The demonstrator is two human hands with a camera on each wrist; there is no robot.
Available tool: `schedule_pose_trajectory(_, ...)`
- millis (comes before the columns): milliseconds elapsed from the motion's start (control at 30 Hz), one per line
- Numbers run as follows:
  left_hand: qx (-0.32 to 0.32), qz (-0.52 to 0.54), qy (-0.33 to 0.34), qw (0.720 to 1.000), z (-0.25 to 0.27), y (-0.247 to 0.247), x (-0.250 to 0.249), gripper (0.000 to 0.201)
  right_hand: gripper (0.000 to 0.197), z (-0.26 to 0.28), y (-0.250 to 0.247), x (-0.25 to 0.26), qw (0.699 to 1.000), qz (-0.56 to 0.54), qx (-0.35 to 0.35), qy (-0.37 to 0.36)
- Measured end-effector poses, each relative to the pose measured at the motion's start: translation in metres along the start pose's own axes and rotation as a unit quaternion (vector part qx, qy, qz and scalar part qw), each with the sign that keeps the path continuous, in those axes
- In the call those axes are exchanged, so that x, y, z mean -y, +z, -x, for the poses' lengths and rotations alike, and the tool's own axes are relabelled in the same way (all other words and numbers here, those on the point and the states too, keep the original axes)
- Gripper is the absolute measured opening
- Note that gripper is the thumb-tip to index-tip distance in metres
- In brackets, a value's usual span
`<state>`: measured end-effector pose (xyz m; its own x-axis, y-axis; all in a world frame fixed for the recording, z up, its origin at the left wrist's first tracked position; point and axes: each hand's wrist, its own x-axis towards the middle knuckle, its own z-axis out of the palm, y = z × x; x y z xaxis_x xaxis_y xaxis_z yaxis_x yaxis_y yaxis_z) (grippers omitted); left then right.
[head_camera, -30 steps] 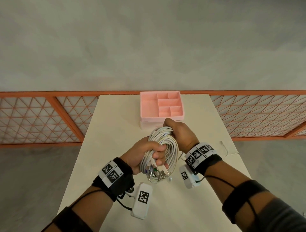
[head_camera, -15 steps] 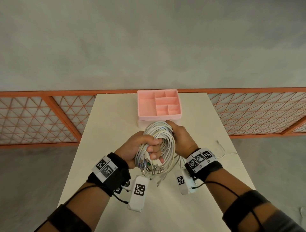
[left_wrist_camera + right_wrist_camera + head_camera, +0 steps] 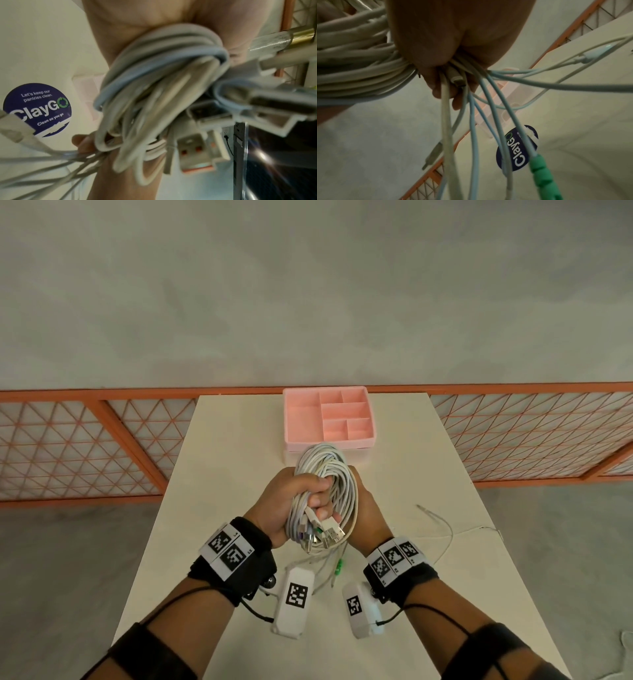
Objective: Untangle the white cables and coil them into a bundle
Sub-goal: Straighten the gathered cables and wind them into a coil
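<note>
Above the middle of a cream rectangular table [image 3: 239, 440], a left hand [image 3: 286, 501] curls its fingers tightly round a coiled bundle of white cables [image 3: 325, 481], while the right hand [image 3: 368, 508] grips the coil's far side, loose ends spilling from its closed fingers. A pink compartmented plastic tray [image 3: 301, 419] sits at the table's far edge, before an orange lattice railing [image 3: 85, 440] and grey concrete floor [image 3: 308, 285]; a blue round "ClayGo" sticker [image 3: 36, 109] marks the tabletop.
</note>
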<state>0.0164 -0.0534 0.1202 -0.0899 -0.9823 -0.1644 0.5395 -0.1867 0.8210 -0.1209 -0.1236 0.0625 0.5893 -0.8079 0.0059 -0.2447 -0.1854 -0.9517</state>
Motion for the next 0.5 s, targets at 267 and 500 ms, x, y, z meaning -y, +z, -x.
schedule_pose_trajectory(267,-0.087,0.035,0.044,0.995,-0.009,0.0,0.004,0.022,0.021,-0.001,0.012,0.002,0.993,-0.114,0.004,-0.031)
schedule_pose_trajectory(500,-0.197,0.077,0.108,0.971,-0.017,0.005,0.012,0.037,0.008,-0.003,0.02,-0.011,0.998,-0.05,0.017,0.031)
